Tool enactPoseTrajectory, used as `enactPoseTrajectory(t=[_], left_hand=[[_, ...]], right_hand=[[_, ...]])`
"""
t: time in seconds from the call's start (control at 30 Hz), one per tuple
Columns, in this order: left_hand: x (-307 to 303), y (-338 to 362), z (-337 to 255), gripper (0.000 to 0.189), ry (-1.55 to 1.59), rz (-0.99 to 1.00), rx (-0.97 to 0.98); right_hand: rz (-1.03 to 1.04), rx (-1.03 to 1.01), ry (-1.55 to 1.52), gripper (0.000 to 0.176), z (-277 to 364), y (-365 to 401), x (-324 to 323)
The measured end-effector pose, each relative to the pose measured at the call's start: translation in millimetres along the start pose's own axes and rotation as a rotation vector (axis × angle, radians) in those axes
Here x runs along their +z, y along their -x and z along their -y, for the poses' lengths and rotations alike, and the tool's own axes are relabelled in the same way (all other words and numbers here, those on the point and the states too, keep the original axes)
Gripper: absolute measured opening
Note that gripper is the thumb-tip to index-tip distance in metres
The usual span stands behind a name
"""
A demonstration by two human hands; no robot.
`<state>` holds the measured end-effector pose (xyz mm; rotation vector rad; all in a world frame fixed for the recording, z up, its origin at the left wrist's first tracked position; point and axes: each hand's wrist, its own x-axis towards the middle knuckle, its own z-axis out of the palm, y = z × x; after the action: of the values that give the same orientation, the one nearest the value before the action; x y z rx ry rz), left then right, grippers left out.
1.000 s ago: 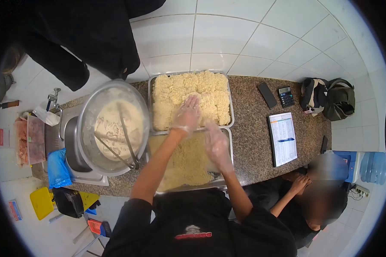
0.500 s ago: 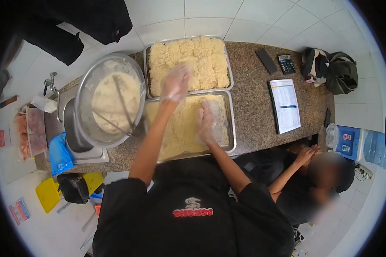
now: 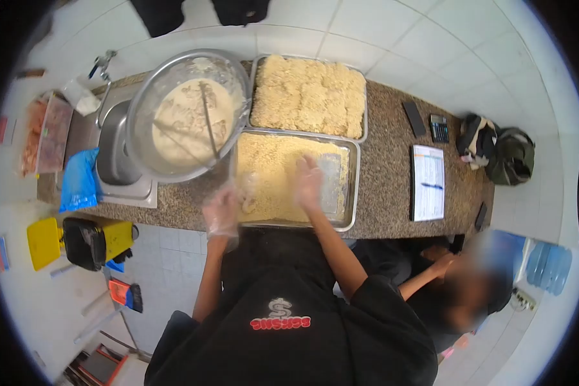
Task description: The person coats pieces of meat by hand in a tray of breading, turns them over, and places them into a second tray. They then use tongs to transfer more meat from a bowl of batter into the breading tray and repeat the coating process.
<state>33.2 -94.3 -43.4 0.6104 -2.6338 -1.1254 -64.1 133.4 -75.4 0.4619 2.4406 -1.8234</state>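
My left hand (image 3: 220,207), in a clear plastic glove, hovers at the left rim of the near metal tray (image 3: 350,215); motion blurs its fingers. Beside it a pale wet piece (image 3: 247,196) lies in the yellowish crumbs (image 3: 270,154). My gloved right hand (image 3: 307,183) rests over the crumbs right of the middle, fingers stretched forward and holding nothing visible. Bare metal shows on the tray's right side. Behind it, another tray is filled with crumb-coated pieces (image 3: 309,96). A large metal bowl (image 3: 135,128) at the left contains pale batter with pieces and long tongs (image 3: 209,119).
A sink (image 3: 112,145), a blue bag (image 3: 80,180) and a plastic box of raw meat (image 3: 55,135) are at the left. Rightward lie a notebook (image 3: 428,183) with a pen, a phone (image 3: 413,118), a calculator (image 3: 439,128) and bags (image 3: 511,154). A person (image 3: 457,289) sits close at the right.
My left hand has come back from the far tray to the near tray's left rim. A wet piece now shows in the crumbs. The view has shifted; my right hand stays over the crumbs.
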Motion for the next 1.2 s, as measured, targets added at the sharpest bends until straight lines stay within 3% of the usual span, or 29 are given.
enactPoseTrajectory(t=[0.03, 0.1, 0.13, 0.2, 0.23, 0.3, 0.37, 0.43, 0.53, 0.6, 0.67, 0.73, 0.77, 0.8, 0.83, 0.9, 0.97, 1.03, 1.1, 1.17, 1.2], left_hand=[[-3.3, 1.9, -1.7, 0.015, 0.008, -0.029, -0.018], [-8.7, 2.6, -6.7, 0.015, -0.03, -0.077, 0.172], [-11.8, 2.1, -14.2, 0.015, -0.024, -0.099, 0.162], [-17.4, 8.3, -26.9, 0.016, 0.044, 0.053, 0.143], [-18.1, 11.4, -29.5, 0.016, 0.042, 0.047, 0.138], [-19.0, 12.5, -33.9, 0.018, 0.0, 0.223, 0.268], [-12.6, 12.5, -34.1, 0.019, 0.015, 0.306, 0.225], [-3.3, 12.8, -41.2, 0.028, 0.011, 0.412, 0.447], [34.1, 12.0, -38.2, 0.041, 0.025, 0.551, 0.548], [53.5, 16.0, -47.4, 0.045, -0.136, 0.603, 0.601], [88.7, 23.8, -35.1, 0.049, -0.304, 0.655, 0.659], [153.2, 44.3, 7.4, 0.039, -0.36, 0.484, 0.807], [136.2, 44.1, -12.2, 0.039, -0.36, 0.49, 0.813], [99.6, 42.3, -49.2, 0.039, -0.368, 0.627, 0.674], [79.3, 40.8, -70.8, 0.039, -0.375, 0.761, 0.533], [97.1, 39.6, -43.5, 0.044, -0.438, 0.843, 0.533], [95.9, 36.2, -40.1, 0.049, -0.5, 0.917, 0.536], [66.3, 36.6, -64.1, 0.045, -0.396, 0.771, 0.325], [60.7, 36.0, -82.4, 0.042, -0.372, 0.77, 0.277], [78.5, 35.9, -76.0, 0.04, -0.348, 0.763, 0.224], [112.8, 37.1, -51.5, 0.039, -0.225, 0.714, 0.297]], right_hand=[[0.027, -0.02, 0.01, 0.044, -2.3, -8.3, -3.3], [0.294, 0.592, -0.547, 0.049, -8.8, -27.5, -0.7], [0.312, 0.58, -0.533, 0.049, -16.3, -36.5, 5.3], [0.667, -0.309, 0.218, 0.055, -31.7, -42.6, 15.4], [0.674, -0.312, 0.217, 0.055, -15.0, -35.0, 18.0], [0.651, 0.107, -0.041, 0.061, 10.8, -25.2, 23.4], [0.558, 0.084, -0.004, 0.062, -9.6, -30.1, 20.1], [0.475, 0.063, 0.046, 0.063, -19.4, -32.5, 2.4], [0.453, 0.038, -0.194, 0.061, -11.7, -38.0, -37.0], [0.426, -0.06, 0.393, 0.057, -3.0, -48.0, -57.6], [0.306, -0.172, 0.558, 0.055, 62.0, -20.9, -58.9], [0.176, -0.272, 0.714, 0.053, 83.8, -5.4, -48.2], [0.103, -0.45, 0.717, 0.052, 80.7, -5.2, -40.7], [0.028, -0.625, 0.718, 0.051, 76.7, -4.4, -35.7], [0.02, -0.617, 0.718, 0.051, 74.4, -2.6, -32.7], [0.314, -0.641, 0.854, 0.052, 70.5, -0.1, -30.7], [0.204, -0.619, 0.798, 0.052, 41.4, 5.6, -44.7], [0.107, -0.608, 0.747, 0.053, 30.0, 22.6, -65.4], [0.32, -0.064, 0.931, 0.054, 34.0, 45.1, -83.7], [0.296, -0.174, 0.801, 0.056, -9.5, 58.7, -76.6], [0.27, -0.277, 0.662, 0.058, -24.0, 60.8, -69.0]])
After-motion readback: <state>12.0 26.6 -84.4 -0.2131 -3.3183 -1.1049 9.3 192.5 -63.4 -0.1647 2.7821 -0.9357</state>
